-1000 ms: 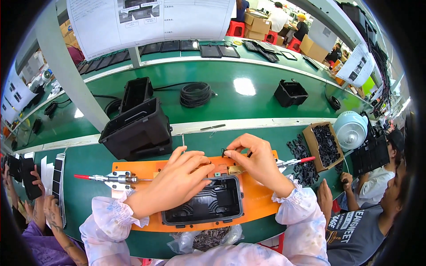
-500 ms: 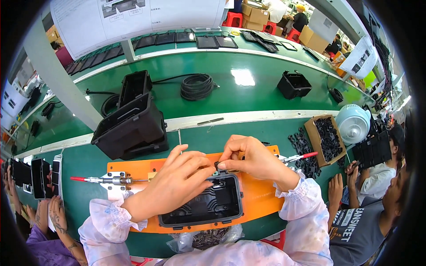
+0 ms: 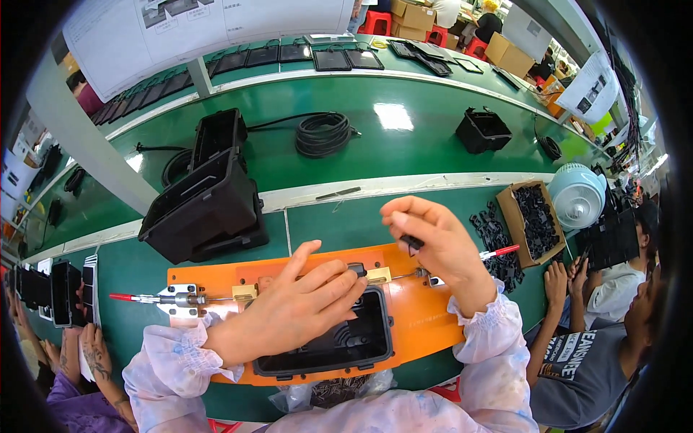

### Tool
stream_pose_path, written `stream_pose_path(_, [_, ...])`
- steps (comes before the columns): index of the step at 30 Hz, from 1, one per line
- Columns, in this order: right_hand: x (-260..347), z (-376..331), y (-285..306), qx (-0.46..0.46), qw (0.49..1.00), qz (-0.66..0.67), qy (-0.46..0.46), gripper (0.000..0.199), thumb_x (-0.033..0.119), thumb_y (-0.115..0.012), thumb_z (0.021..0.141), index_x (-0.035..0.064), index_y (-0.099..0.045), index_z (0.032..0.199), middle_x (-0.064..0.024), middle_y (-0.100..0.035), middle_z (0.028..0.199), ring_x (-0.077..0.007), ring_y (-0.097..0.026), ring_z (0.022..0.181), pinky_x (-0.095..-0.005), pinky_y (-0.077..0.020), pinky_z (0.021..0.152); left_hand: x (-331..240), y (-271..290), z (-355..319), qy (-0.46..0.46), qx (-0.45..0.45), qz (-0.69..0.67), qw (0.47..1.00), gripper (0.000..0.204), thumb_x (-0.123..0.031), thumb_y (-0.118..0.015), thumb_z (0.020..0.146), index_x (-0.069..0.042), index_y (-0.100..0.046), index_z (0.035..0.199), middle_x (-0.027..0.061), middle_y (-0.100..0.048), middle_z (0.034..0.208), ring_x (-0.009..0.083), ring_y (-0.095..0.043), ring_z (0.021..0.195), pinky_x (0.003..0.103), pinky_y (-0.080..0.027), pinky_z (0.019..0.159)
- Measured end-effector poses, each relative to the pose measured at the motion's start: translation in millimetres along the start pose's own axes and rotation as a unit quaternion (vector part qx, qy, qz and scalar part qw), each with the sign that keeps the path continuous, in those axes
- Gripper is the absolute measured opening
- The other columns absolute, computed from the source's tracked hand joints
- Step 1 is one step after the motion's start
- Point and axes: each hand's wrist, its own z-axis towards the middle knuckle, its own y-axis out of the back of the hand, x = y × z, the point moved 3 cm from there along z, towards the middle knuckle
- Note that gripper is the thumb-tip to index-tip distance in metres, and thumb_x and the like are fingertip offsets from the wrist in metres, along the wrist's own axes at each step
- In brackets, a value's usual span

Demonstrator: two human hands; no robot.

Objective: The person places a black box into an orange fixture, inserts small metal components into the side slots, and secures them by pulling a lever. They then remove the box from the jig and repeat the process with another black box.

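A black plastic box [image 3: 382, 339] lies open side up in an orange fixture board [image 3: 426, 310] in front of me. My left hand [image 3: 299, 307] is spread over the box's far left part, fingers stretched out and hiding some of its inside. By its fingertips, a small black piece [image 3: 357, 269] sits at the box's far edge, beside a brass block [image 3: 377, 276]. Above the board's far right part, my right hand [image 3: 433, 238] is raised, pinching a small black plastic part [image 3: 412, 242]. Red-handled toggle clamps [image 3: 144, 296] flank the board.
Black boxes [image 3: 206, 209] stand at the back left, near a coiled cable [image 3: 323, 135]. On the right are a carton of small black parts [image 3: 534, 224], a loose pile [image 3: 491, 234] and a pale blue fan [image 3: 577, 195]. Other people's hands [image 3: 556, 285] work at both sides.
My right hand has lifted from the box's far edge, up and to the right, with a small black part in its fingers. My left hand remains over the box, fingers slightly more spread.
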Motion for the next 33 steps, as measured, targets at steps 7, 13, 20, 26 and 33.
stream_pose_path(7, [-3, -11, 12, 0.036, 0.982, 0.167, 0.078, 0.031, 0.007, -0.070, 0.093, -0.0030, -0.065, 0.123, -0.0052, -0.066, 0.112, -0.0120, -0.060, 0.103, -0.0260, -0.0467, 0.094, -7, 2, 3, -0.030, 0.048, 0.094, 0.994, 0.045, -0.026, -0.080, 0.084, -0.007, -0.070, 0.123, 0.0033, -0.062, 0.114, 0.0176, -0.060, 0.112, 0.059, -0.039, 0.109])
stream_pose_path(13, [-7, -7, 4, 0.043, 0.989, 0.135, 0.047, 0.045, 0.002, -0.068, 0.092, -0.0083, -0.058, 0.135, -0.0130, -0.066, 0.125, -0.0167, -0.061, 0.113, -0.0274, -0.0464, 0.101, 28, 1, 1, 0.010, 0.012, -0.116, 0.993, 0.034, -0.016, -0.079, 0.085, -0.011, -0.072, 0.117, 0.0003, -0.064, 0.114, 0.0187, -0.064, 0.105, 0.059, -0.036, 0.111])
stream_pose_path(20, [-7, -10, 4, 0.043, 0.988, 0.116, 0.092, 0.047, 0.000, -0.067, 0.092, -0.0081, -0.054, 0.138, -0.0186, -0.065, 0.129, -0.0210, -0.062, 0.118, -0.0318, -0.0471, 0.107, 18, 0, 3, -0.009, -0.016, -0.055, 0.998, 0.031, -0.018, -0.078, 0.086, -0.011, -0.073, 0.116, 0.0018, -0.066, 0.111, 0.0171, -0.063, 0.109, 0.062, -0.035, 0.111])
stream_pose_path(26, [0, -13, 2, -0.017, 0.985, 0.102, 0.136, 0.050, -0.005, -0.068, 0.090, -0.0049, -0.053, 0.137, -0.0201, -0.064, 0.131, -0.0238, -0.065, 0.119, -0.0323, -0.0521, 0.103, -1, 2, 8, -0.055, 0.034, 0.062, 0.996, 0.035, -0.022, -0.076, 0.086, -0.005, -0.072, 0.115, 0.0029, -0.067, 0.110, 0.0170, -0.061, 0.112, 0.064, -0.038, 0.111])
stream_pose_path(33, [4, -15, 2, -0.013, 0.987, 0.067, 0.149, 0.044, -0.004, -0.070, 0.090, -0.0043, -0.057, 0.132, -0.0190, -0.069, 0.123, -0.0242, -0.070, 0.110, -0.0338, -0.0585, 0.094, -1, -4, 5, -0.021, 0.025, 0.045, 0.998, 0.031, -0.020, -0.075, 0.087, -0.007, -0.073, 0.115, 0.0018, -0.067, 0.110, 0.0179, -0.062, 0.110, 0.064, -0.035, 0.112])
